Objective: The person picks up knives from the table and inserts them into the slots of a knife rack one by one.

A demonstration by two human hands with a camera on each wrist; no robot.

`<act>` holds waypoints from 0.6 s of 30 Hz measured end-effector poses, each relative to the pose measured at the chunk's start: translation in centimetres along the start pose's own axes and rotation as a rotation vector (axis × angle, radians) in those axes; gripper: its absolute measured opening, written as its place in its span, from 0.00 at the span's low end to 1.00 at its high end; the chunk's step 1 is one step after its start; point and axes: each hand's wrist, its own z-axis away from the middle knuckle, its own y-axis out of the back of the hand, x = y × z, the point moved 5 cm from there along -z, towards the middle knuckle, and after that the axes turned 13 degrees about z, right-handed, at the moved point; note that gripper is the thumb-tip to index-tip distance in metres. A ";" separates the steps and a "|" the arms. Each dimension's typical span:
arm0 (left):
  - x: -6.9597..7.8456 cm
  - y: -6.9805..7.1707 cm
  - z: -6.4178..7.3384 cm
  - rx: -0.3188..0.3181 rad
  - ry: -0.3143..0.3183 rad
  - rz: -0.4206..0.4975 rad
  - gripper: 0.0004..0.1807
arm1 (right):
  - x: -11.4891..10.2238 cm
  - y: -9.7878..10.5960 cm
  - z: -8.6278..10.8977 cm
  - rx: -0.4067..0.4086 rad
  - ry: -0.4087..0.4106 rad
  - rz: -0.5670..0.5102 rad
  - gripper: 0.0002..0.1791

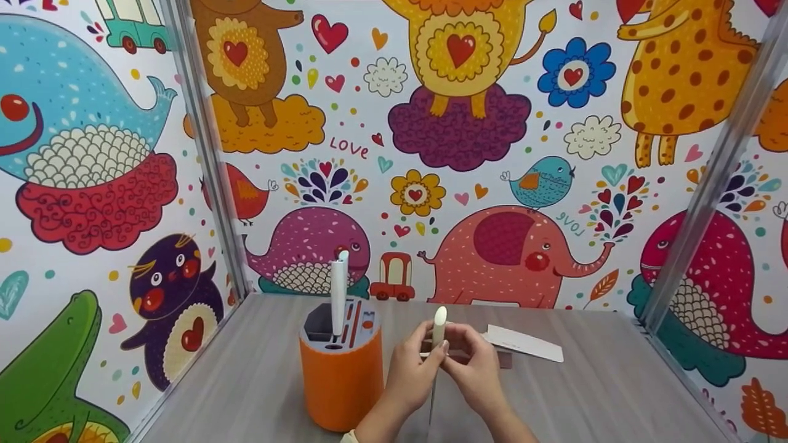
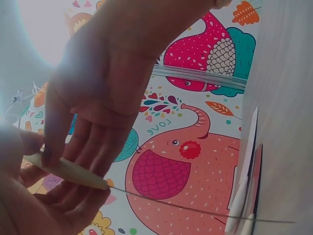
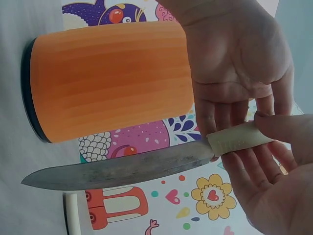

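Note:
A kitchen knife [image 3: 117,169] stands upright between my two hands, its cream handle at the top and its blade pointing down. My left hand [image 1: 411,372] pinches the handle, its thumb on the near side and its fingers behind. From the other side my right hand [image 1: 479,372] also grips that handle, thumb against it. The right wrist view shows the blade's broad, greyish face; the left wrist view has it nearly edge-on as a thin line.
Left of my hands stands an orange knife block [image 1: 341,384] with a slotted grey top. A white handle [image 1: 338,301] sticks up from it. Behind my right hand, a pale blade [image 1: 526,344] and a brownish one [image 1: 505,360] lie on the table. Patterned panels enclose the table.

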 end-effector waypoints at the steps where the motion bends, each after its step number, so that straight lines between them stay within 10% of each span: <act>1: 0.0 0.0 0.0 -0.003 -0.004 -0.001 0.23 | 0.0 0.0 0.1 0.010 -0.002 -0.007 0.20; 18: 2.2 1.9 -0.1 0.027 -0.109 0.045 0.23 | -1.3 -0.6 0.5 0.122 0.043 -0.020 0.15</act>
